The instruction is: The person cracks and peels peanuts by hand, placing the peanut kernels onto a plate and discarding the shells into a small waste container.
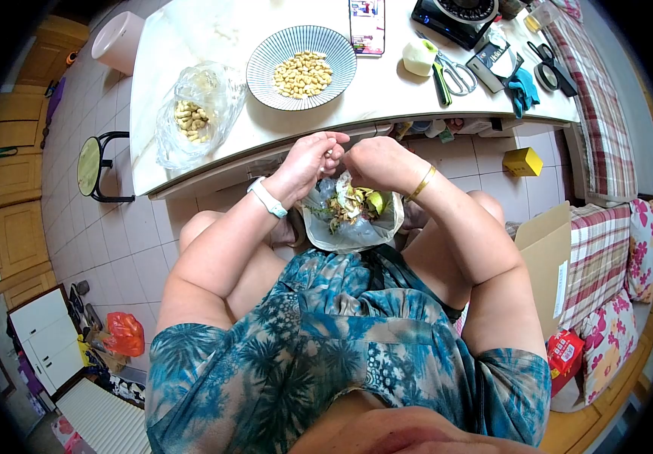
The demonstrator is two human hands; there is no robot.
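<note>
Smooth table [387, 83], striped bowl [261, 68], curled left hand [316, 157]

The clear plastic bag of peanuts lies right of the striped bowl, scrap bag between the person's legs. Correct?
Not quite: in the head view, the clear plastic bag lies left of the striped bowl. It holds peanuts, and the scrap bag is between the person's legs.

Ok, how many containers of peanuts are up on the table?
2: the striped bowl near the table's front edge, and the clear plastic bag left of it. More may be hidden outside the view.
</note>
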